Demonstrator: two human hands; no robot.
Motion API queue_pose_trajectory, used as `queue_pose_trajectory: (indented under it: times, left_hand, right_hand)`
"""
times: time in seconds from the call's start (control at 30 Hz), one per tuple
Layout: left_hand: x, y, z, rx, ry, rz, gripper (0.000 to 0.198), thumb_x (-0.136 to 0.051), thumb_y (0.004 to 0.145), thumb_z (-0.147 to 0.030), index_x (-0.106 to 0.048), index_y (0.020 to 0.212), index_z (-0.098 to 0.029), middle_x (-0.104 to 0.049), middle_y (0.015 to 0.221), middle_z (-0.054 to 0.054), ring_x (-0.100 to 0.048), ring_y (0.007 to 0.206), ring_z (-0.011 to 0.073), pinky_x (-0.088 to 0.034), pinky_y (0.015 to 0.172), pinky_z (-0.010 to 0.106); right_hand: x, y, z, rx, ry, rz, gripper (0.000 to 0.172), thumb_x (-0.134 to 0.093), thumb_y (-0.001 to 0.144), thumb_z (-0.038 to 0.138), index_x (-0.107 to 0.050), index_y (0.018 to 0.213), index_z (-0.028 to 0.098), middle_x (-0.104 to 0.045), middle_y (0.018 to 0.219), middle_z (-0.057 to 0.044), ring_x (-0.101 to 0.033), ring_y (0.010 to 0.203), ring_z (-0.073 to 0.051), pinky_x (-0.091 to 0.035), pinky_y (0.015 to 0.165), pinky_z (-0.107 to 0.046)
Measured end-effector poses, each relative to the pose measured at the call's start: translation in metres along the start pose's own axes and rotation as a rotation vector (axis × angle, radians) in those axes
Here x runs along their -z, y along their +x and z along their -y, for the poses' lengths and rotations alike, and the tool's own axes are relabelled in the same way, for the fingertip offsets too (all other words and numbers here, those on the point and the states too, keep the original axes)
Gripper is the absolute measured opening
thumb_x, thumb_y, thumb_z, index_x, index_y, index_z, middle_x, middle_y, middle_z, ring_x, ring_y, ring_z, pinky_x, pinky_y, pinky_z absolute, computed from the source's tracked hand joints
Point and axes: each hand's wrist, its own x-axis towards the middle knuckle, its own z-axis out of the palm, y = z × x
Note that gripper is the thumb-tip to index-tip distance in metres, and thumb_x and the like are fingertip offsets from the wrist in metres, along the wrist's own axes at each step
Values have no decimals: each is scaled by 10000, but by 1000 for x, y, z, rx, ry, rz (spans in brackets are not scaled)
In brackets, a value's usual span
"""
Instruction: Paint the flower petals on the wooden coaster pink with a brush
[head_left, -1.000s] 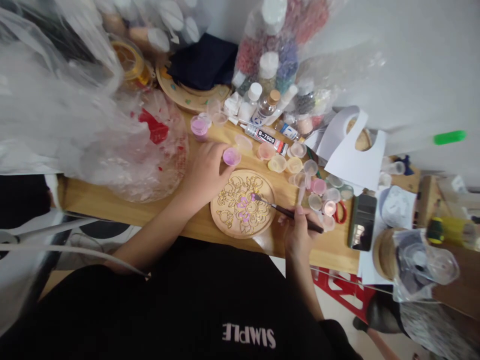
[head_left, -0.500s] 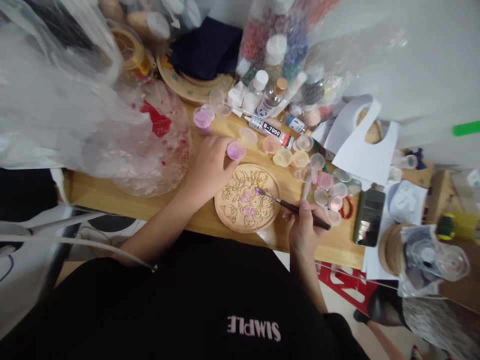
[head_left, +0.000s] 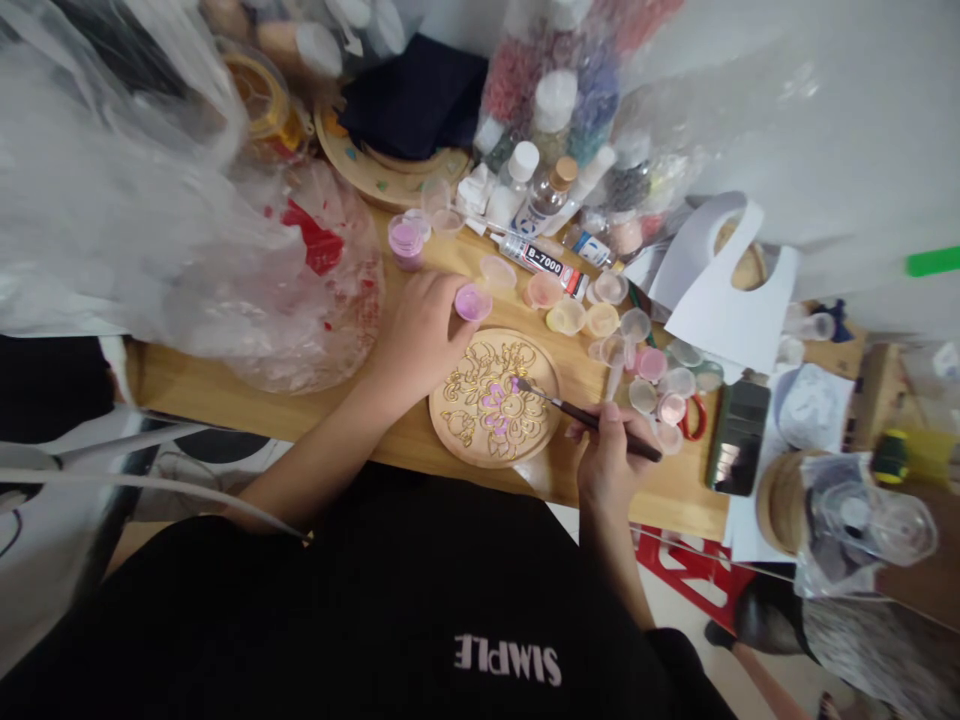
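Note:
A round wooden plaque [head_left: 491,450] with a raised gold floral outline lies at the table's front edge, some petals filled with purple. My right hand [head_left: 611,455] is closed around the dark handle of a small palette knife [head_left: 574,411]. Its metal tip touches a petal near the plaque's middle, with a dab of purple there. My left hand [head_left: 424,330] is closed at the plaque's upper left, fingertips on a small cup of purple paste [head_left: 473,302]. Another purple cup [head_left: 406,240] stands behind that hand.
Several small cups [head_left: 601,319] of pink, peach and yellow paste crowd the right, beside red scissors [head_left: 696,417] and a dark phone [head_left: 739,437]. A B-7000 glue tube [head_left: 541,262] and bottles [head_left: 547,195] stand behind. Plastic bags [head_left: 292,280] cover the left.
Hardly anything differs: both hands, the palette knife and the cup stay in place, while the whole view shifts very slightly.

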Motion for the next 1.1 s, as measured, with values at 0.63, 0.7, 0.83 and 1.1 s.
queue_pose_trajectory:
  times: [0.63,0.7,0.83,1.1]
  left_hand:
    - [-1,0,1,-3,-2,-8,230,-690,890,-159,-634,1109,-198,-702,1131,84,-644,1126,282,-528,1008,437]
    - [-1,0,1,-3,2,-14,230,-689,890,-162,-632,1109,-203,-702,1127,79,-643,1123,280,-529,1003,436]
    - [-1,0,0,1,2,-2,239,-697,885,-163,-631,1113,-194,-705,1136,85,-644,1130,285,-527,1009,441]
    - [2,0,-2,2,18,24,257,-680,895,-149,-627,1144,-182,-705,1174,91,-644,1161,277,-521,1032,434]
  right_hand:
    - [-1,-4,7,78,-112,5,366,-719,896,517,-701,696,212,-627,530,46,-552,465,-126,-445,525,-295]
    - [-1,-5,9,96,-148,7,358,-705,907,507,-703,703,213,-626,535,44,-560,478,-129,-448,536,-297]
    - [0,-5,12,151,-197,-1,339,-687,927,462,-707,702,209,-619,528,44,-556,482,-119,-451,548,-291]
    - [0,-3,13,207,-179,19,334,-691,942,435,-696,704,201,-636,534,52,-579,464,-108,-436,512,-268]
